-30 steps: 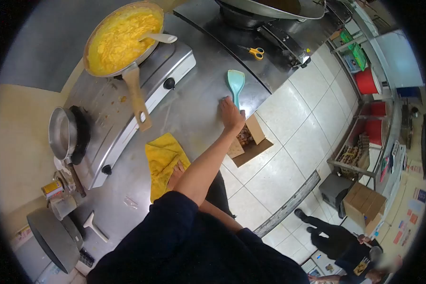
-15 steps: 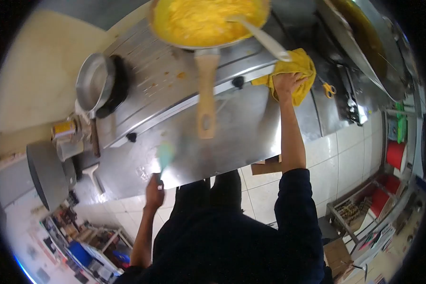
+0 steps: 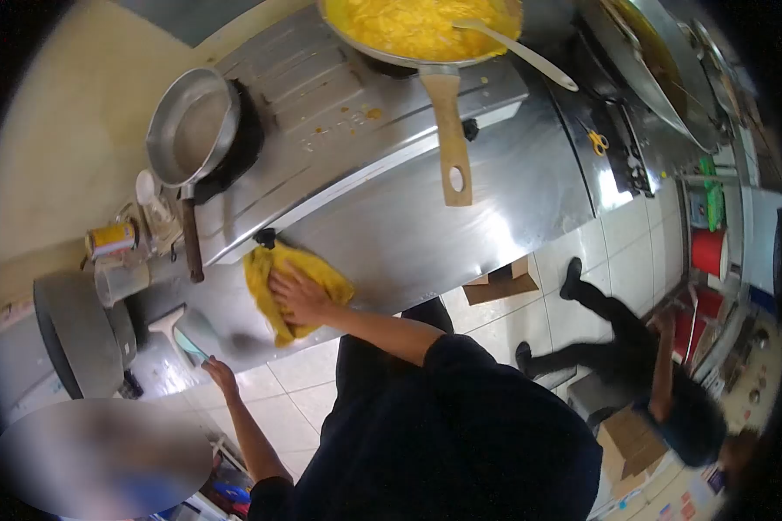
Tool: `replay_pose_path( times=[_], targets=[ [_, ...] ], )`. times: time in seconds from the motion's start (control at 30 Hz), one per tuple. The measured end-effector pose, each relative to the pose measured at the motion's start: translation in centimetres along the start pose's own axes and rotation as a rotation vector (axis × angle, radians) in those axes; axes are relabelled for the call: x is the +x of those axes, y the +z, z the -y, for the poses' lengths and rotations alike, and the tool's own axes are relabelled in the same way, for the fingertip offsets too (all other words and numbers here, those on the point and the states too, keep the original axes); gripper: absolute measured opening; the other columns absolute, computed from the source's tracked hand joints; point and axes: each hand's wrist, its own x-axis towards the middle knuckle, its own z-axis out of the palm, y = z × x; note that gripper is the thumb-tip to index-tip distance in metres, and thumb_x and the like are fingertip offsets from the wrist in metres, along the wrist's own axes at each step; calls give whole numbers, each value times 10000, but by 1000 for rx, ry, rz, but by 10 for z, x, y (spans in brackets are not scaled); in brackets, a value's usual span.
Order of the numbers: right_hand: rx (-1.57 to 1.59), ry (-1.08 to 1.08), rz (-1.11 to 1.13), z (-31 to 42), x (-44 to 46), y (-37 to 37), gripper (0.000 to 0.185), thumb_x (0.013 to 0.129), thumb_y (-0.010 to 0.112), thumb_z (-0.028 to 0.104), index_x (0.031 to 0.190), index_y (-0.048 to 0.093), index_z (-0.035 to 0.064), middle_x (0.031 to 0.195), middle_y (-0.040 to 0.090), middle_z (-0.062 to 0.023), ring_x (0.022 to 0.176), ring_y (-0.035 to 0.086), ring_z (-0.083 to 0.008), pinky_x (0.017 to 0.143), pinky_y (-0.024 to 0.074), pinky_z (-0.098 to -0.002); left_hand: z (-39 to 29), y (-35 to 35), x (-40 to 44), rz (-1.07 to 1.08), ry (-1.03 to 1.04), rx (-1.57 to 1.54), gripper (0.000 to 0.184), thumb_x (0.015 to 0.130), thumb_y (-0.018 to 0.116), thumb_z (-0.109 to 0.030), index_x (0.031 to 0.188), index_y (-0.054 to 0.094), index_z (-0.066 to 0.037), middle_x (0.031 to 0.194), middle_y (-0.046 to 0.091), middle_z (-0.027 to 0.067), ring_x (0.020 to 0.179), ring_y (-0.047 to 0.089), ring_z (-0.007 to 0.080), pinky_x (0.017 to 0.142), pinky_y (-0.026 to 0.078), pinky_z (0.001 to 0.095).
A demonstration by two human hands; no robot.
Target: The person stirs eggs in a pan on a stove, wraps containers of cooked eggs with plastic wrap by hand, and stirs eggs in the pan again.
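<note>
My left hand (image 3: 222, 375) is closed round the handle end of a turquoise spatula (image 3: 198, 334), whose blade overlaps a white scraper-like tool (image 3: 170, 328) at the counter's left end. My right hand (image 3: 297, 297) lies with fingers spread on a yellow cloth (image 3: 323, 274), pressing it to the steel counter (image 3: 382, 234). Touching the cloth's upper edge is a black stove knob (image 3: 266, 237). A pan (image 3: 454, 139) of yellow scrambled food stands on the stove, a pale spoon (image 3: 530, 57) leaning in it.
A small saucepan (image 3: 193, 130) is on the stove's left. Beyond are a plastic jug (image 3: 123, 280) and a large grey pot (image 3: 74, 334). Scissors (image 3: 598, 143) and a wok (image 3: 647, 74) are at the right. Another person (image 3: 634, 347) is on the right; a cardboard box (image 3: 502, 282) sits below the counter.
The cloth and my right hand went to the right side of the counter, then back left. My left hand has carried the spatula from the right to the left end. The view has turned.
</note>
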Motion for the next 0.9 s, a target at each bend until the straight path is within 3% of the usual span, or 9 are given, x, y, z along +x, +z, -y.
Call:
replay_pose_path(
  times=[0.17, 0.33, 0.43, 0.5, 0.53, 0.57, 0.6, 0.8, 0.9],
  targets=[
    [306, 153, -167, -56, -126, -58, 589, 806, 596, 402, 1329, 433, 186, 1405, 374, -49, 1350, 245, -241, 1093, 142, -477, 21, 28, 59, 30, 85, 119, 464, 879, 494, -304, 1043, 395, 119, 993, 507, 306, 925, 518, 433, 788, 406, 493],
    [-268, 685, -102, -177, -291, -193, 683, 730, 625, 526, 1326, 439, 251, 1425, 326, -102, 1342, 246, -296, 1078, 165, -496, -6, 31, 64, -38, 24, 169, 654, 827, 611, -395, 1207, 402, 94, 1033, 485, 246, 994, 466, 379, 896, 371, 461],
    [-590, 884, -328, -294, -374, -205, 727, 849, 495, 485, 1427, 244, 124, 1481, 198, -146, 1371, 162, -323, 1085, 144, -499, 42, 44, 77, -127, 126, 16, 640, 820, 626, -406, 1235, 411, 31, 1055, 493, 227, 1046, 432, 368, 907, 349, 471],
    [-667, 1204, -500, -316, -372, -219, 637, 918, 372, 485, 1429, 230, 133, 1476, 202, -157, 1375, 150, -307, 1089, 135, -484, 15, 23, 57, -155, 108, 433, 599, 821, 636, -373, 1244, 418, -9, 1075, 504, 194, 1084, 407, 343, 915, 318, 484],
    [-1222, 1225, -21, -329, -389, -198, 643, 923, 329, 514, 1436, 206, 146, 1475, 195, -173, 1371, 149, -326, 1086, 125, -492, 12, 17, 42, -245, 158, 382, 569, 824, 635, -352, 1234, 426, -18, 1067, 509, 171, 1048, 428, 333, 909, 304, 487],
    [-765, 1314, -699, -303, -352, -197, 582, 932, 363, 447, 1424, 248, 160, 1463, 198, -201, 1333, 193, -412, 1056, 167, -555, 18, 8, 31, -222, 151, 369, 535, 819, 644, -308, 1228, 435, -33, 1055, 509, 165, 1032, 437, 337, 901, 299, 488],
    [-738, 1457, -590, -284, -339, -183, 627, 926, 339, 477, 1448, 165, 176, 1480, 145, -198, 1331, 173, -432, 1035, 151, -603, -2, -2, 4, -226, 142, 339, 500, 821, 644, -251, 1224, 439, -38, 1038, 502, 155, 1008, 446, 321, 872, 316, 472],
    [-742, 1047, 107, -113, -179, -78, 763, 833, 445, 518, 1414, 242, 66, 1475, 79, -259, 1360, 19, -452, 1029, 36, -645, -36, -10, -132, 42, 187, 67, 410, 788, 608, -39, 1162, 443, -11, 1102, 485, 144, 1015, 429, 299, 850, 350, 399],
    [-307, 560, 39, -20, -54, -53, 698, 737, 607, 369, 1340, 395, 89, 1464, 156, -240, 1368, 67, -415, 1052, 36, -613, -35, -11, -172, 39, 136, -88, 384, 777, 585, 4, 1143, 470, -17, 1045, 505, 136, 939, 440, 282, 755, 383, 369]
  ],
)
